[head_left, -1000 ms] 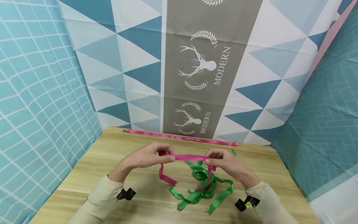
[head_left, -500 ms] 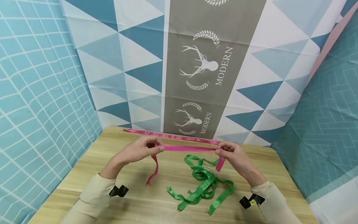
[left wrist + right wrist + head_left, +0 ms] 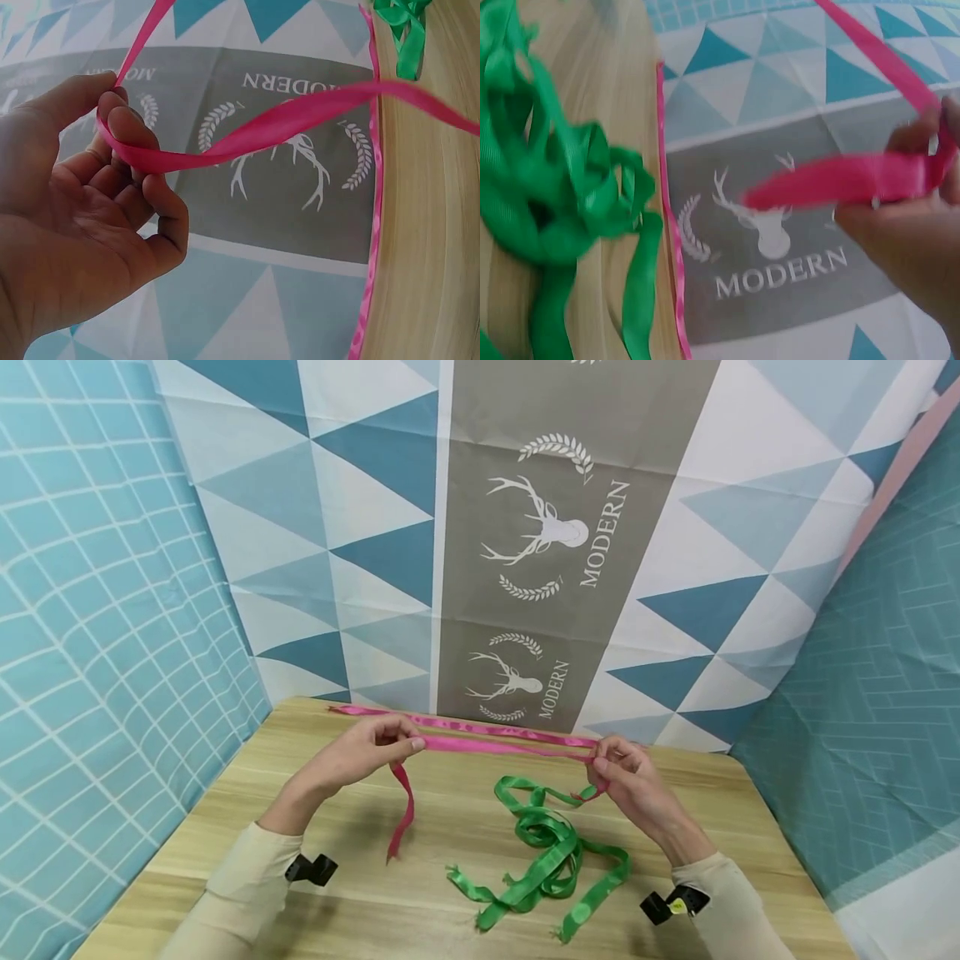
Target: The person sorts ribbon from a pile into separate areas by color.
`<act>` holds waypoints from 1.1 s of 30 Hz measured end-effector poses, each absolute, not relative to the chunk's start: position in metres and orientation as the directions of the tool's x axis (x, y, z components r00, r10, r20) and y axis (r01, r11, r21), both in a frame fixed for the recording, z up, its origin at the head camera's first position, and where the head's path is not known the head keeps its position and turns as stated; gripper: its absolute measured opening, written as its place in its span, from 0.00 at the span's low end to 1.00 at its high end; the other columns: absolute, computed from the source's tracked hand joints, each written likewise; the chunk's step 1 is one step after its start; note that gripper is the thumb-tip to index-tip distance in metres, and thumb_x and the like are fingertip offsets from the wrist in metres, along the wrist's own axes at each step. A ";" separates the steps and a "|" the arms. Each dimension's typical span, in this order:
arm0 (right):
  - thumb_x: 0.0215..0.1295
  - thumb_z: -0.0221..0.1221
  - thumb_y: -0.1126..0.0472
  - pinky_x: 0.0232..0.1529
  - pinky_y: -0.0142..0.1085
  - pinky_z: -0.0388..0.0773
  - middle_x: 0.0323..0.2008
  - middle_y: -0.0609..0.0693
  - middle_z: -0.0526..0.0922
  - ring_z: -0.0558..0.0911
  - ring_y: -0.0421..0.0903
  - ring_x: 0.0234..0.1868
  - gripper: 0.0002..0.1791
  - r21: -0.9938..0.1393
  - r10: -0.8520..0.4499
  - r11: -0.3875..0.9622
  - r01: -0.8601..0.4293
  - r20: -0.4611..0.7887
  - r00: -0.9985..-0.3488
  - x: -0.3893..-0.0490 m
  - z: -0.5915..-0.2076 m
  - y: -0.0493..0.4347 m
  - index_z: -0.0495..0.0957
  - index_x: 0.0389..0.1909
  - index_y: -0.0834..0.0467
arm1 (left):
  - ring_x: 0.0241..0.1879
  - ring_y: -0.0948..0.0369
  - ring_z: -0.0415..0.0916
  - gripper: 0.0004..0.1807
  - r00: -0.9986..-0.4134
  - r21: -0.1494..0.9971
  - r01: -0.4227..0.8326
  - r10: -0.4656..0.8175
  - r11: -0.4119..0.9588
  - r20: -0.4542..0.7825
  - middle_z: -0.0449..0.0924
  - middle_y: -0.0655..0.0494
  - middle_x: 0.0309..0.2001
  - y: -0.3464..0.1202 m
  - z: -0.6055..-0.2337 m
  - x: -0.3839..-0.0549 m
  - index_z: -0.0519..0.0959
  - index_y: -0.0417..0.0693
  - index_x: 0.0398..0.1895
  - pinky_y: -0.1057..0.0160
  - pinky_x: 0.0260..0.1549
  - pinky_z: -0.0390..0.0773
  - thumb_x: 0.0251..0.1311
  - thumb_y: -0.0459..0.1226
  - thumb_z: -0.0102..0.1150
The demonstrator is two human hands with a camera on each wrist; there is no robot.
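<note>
A pink ribbon point(image 3: 480, 746) is stretched between both hands above the far part of the table. My left hand point(image 3: 365, 748) pinches it between thumb and fingers, and a loose tail point(image 3: 405, 814) hangs below that hand. In the left wrist view the ribbon point(image 3: 247, 139) wraps over the fingertips. My right hand point(image 3: 633, 781) pinches the other side, with a short free end sticking out; the right wrist view shows that end point(image 3: 817, 182) blurred. Under the right hand lies a tangled green ribbon point(image 3: 547, 852). A second pink ribbon point(image 3: 465, 725) lies straight along the table's back edge.
The wooden table point(image 3: 360, 893) meets a patterned cloth backdrop point(image 3: 517, 543) at its far edge. A blue checked cloth point(image 3: 97, 610) hangs at the left and a teal cloth point(image 3: 885, 693) at the right. Each wrist wears a black camera point(image 3: 311, 869).
My hands have moved apart and slightly toward the back, drawing the held pink ribbon out longer between them. The green ribbon's upper loop, partly covered at first, now shows.
</note>
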State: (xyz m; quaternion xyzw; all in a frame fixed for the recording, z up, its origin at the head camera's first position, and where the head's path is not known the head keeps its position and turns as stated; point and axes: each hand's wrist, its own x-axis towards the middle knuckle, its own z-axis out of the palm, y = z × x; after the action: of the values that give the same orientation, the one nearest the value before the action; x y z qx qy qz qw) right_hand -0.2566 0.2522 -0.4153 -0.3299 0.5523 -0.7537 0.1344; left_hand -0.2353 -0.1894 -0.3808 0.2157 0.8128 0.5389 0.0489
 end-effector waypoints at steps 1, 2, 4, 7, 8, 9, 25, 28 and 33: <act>0.79 0.42 0.75 0.39 0.34 0.70 0.32 0.52 0.73 0.70 0.48 0.33 0.12 -0.923 -0.584 -0.347 -0.165 0.350 -0.732 -0.257 -0.416 0.255 0.73 0.44 0.60 | 0.31 0.51 0.72 0.13 -0.904 0.903 0.292 0.399 0.315 0.153 0.75 0.45 0.31 -0.191 -0.381 -0.236 0.84 0.50 0.43 0.57 0.32 0.74 0.70 0.49 0.63; 0.78 0.42 0.76 0.40 0.34 0.72 0.34 0.52 0.75 0.72 0.47 0.34 0.12 -0.924 -0.600 -0.339 -0.173 0.355 -0.717 -0.257 -0.416 0.258 0.73 0.44 0.60 | 0.31 0.51 0.71 0.13 -0.906 0.909 0.286 0.394 0.303 0.153 0.74 0.44 0.30 -0.193 -0.381 -0.238 0.84 0.49 0.44 0.58 0.32 0.74 0.70 0.48 0.63; 0.77 0.44 0.77 0.44 0.34 0.77 0.38 0.53 0.78 0.76 0.46 0.37 0.12 -0.931 -0.623 -0.311 -0.193 0.352 -0.699 -0.257 -0.416 0.265 0.74 0.44 0.61 | 0.30 0.51 0.69 0.14 -0.909 0.922 0.273 0.387 0.274 0.154 0.72 0.44 0.29 -0.196 -0.380 -0.239 0.83 0.45 0.45 0.58 0.32 0.72 0.71 0.47 0.63; 0.74 0.51 0.78 0.46 0.37 0.80 0.44 0.53 0.80 0.80 0.46 0.42 0.11 -0.936 -0.606 -0.243 -0.253 0.350 -0.714 -0.255 -0.413 0.273 0.78 0.43 0.62 | 0.30 0.52 0.68 0.14 -0.916 0.933 0.261 0.367 0.248 0.159 0.70 0.44 0.27 -0.202 -0.379 -0.241 0.81 0.42 0.45 0.58 0.32 0.71 0.71 0.45 0.63; 0.73 0.53 0.77 0.46 0.38 0.81 0.45 0.53 0.80 0.80 0.46 0.43 0.10 -0.937 -0.589 -0.211 -0.277 0.348 -0.729 -0.254 -0.411 0.275 0.79 0.42 0.62 | 0.29 0.52 0.67 0.14 -0.918 0.934 0.260 0.362 0.244 0.161 0.70 0.44 0.27 -0.204 -0.379 -0.242 0.80 0.42 0.45 0.58 0.32 0.70 0.71 0.45 0.63; 0.72 0.54 0.77 0.45 0.38 0.81 0.45 0.53 0.79 0.80 0.47 0.43 0.09 -0.938 -0.570 -0.177 -0.298 0.345 -0.746 -0.253 -0.410 0.278 0.80 0.41 0.63 | 0.29 0.52 0.67 0.13 -0.920 0.935 0.260 0.356 0.242 0.163 0.70 0.44 0.27 -0.207 -0.380 -0.243 0.80 0.42 0.45 0.58 0.31 0.70 0.71 0.44 0.64; 0.61 0.65 0.79 0.36 0.36 0.72 0.37 0.53 0.81 0.74 0.44 0.35 0.16 -0.654 -0.626 0.289 -0.699 0.423 -0.655 -0.258 -0.396 0.324 0.79 0.37 0.54 | 0.29 0.56 0.60 0.18 -0.972 0.982 0.158 0.189 0.100 0.137 0.64 0.52 0.28 -0.246 -0.408 -0.273 0.77 0.35 0.45 0.57 0.35 0.68 0.72 0.44 0.62; 0.65 0.63 0.77 0.36 0.37 0.75 0.37 0.53 0.80 0.76 0.45 0.34 0.12 -0.700 -0.615 0.290 -0.652 0.386 -0.688 -0.260 -0.404 0.325 0.78 0.39 0.56 | 0.28 0.56 0.60 0.16 -0.976 0.986 0.140 0.178 0.095 0.122 0.63 0.52 0.28 -0.250 -0.415 -0.275 0.78 0.38 0.43 0.58 0.34 0.69 0.71 0.44 0.63; 0.75 0.56 0.70 0.37 0.42 0.82 0.37 0.62 0.80 0.83 0.54 0.35 0.02 -0.837 -0.578 0.205 -0.507 0.315 -0.753 -0.264 -0.417 0.321 0.76 0.43 0.62 | 0.29 0.57 0.62 0.17 -0.984 0.988 0.119 0.147 0.102 0.103 0.66 0.52 0.28 -0.254 -0.422 -0.278 0.77 0.36 0.45 0.59 0.34 0.70 0.72 0.45 0.62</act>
State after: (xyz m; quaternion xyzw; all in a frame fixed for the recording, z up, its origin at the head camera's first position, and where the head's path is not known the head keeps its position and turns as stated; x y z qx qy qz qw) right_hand -0.2640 0.3211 -0.4170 -0.3498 0.7755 -0.5245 0.0337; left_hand -0.2782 -0.2537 -0.4221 0.0895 0.7422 0.6641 0.0107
